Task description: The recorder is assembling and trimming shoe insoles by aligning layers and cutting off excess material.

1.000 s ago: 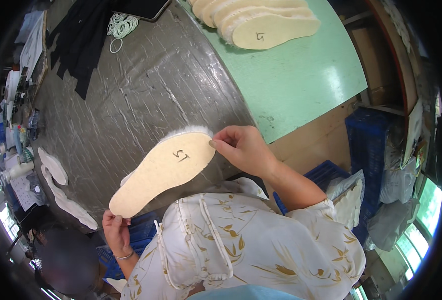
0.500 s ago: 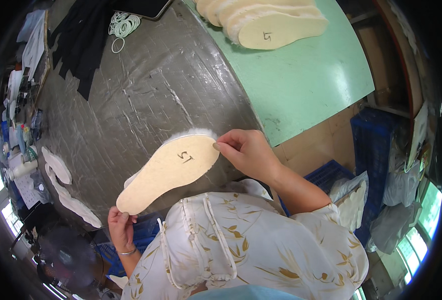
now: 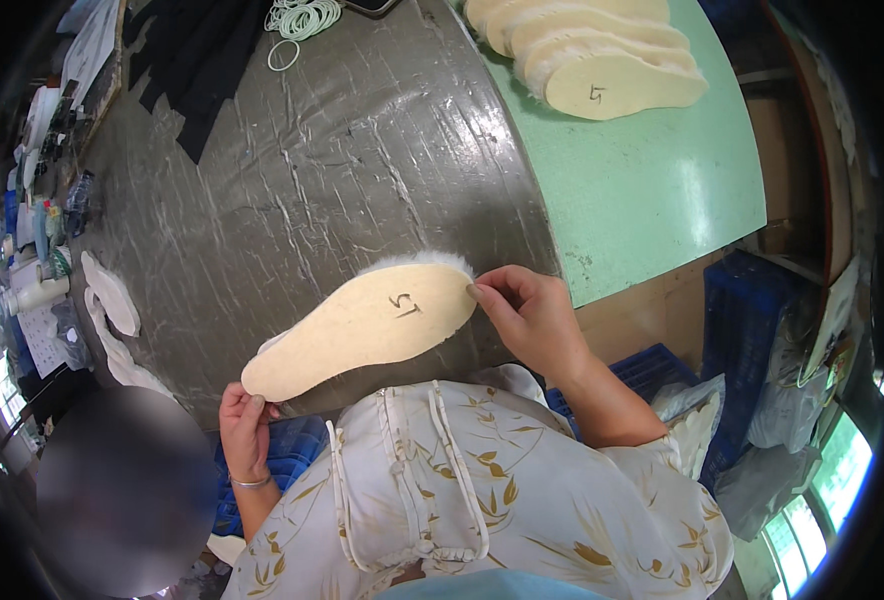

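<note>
A cream shoe insole (image 3: 362,322) with white fluffy lining along its far side is stretched between my two hands, over the table's near edge. My left hand (image 3: 246,428) pinches its narrow heel end between thumb and fingers. At the wide toe end, my right hand (image 3: 532,318) grips the rim with thumb and forefinger. The smooth cream face, with a dark handwritten mark, is turned up; most of the fluffy side is hidden beneath.
Overlapping fluffy insoles (image 3: 622,85) lie on the green board (image 3: 652,190) at the far right. Black cloth strips (image 3: 197,75) and pale elastic bands (image 3: 302,18) rest on the grey-covered table (image 3: 292,190). White fluffy pieces (image 3: 112,300) lie at the left. Blue crates (image 3: 747,340) stand at the right.
The view has shifted, so the table items appear farther right and higher. Both hands keep their pinch on the insole, which now lies a little flatter across.
</note>
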